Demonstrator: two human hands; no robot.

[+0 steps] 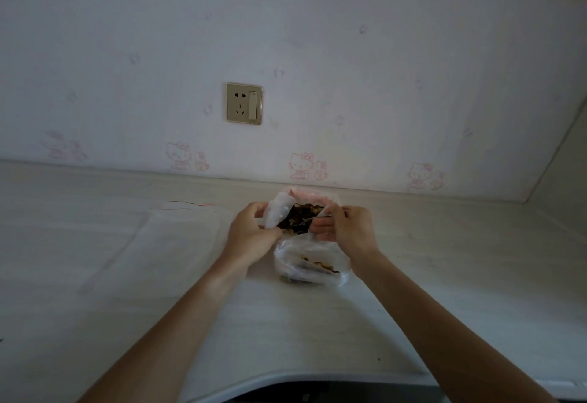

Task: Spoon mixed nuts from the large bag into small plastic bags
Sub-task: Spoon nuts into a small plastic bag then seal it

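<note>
Left hand (252,231) curled round the left edge of the large bag (281,210), fingers pinching the white plastic and pulling its mouth open; right hand (344,228) gripping a thin metal spoon (313,219), fingers closed narrow on the handle, bowl end pointing into the mouth of the large bag among the dark mixed nuts (301,213); whether the right fingers also pinch the bag's right edge cannot be told.

Counted: two hands, one spoon, one large bag, one small plastic bag (313,264) just in front of the large bag, touching it, clear and crumpled, with a few brown nuts at its bottom; more clear plastic sheets (178,228) lying flat left of the large bag, with a red strip along the far edge, number not clear.

All resting on a pale countertop (127,291); behind the large bag, a wall papered with faint pink cartoon cats; one beige socket plate (244,103) with a switch, above and left of the large bag; no readable writing or brand anywhere.
</note>
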